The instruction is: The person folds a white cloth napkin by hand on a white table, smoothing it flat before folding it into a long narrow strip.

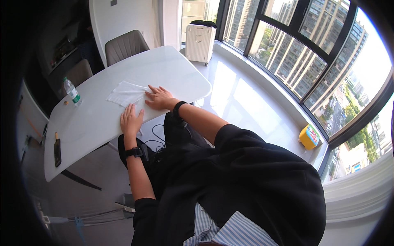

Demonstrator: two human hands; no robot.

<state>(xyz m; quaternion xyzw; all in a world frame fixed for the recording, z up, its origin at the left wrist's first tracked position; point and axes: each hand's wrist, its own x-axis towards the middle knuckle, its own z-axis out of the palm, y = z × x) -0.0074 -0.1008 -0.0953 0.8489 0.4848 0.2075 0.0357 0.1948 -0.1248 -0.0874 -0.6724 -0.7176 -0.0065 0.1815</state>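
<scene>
A thin white sheet, a tissue or a cloth (124, 92), lies spread on the white table (176, 67). My left hand (131, 120) rests at its near edge, fingers stretched out and pointing away from me. The fingers of my right hand (159, 97) are spread over the sheet's right end, palm down. Neither hand grips anything. Black straps circle both wrists. Parts of the sheet under the fingers are hidden.
A clear bottle with a green label (73, 92) stands at the table's left, beside a small brown object (65, 103). A dark phone-like object (57, 151) lies near the left end. Grey chairs (125, 46) line the far side. Black cables (158, 137) hang below the table's near edge.
</scene>
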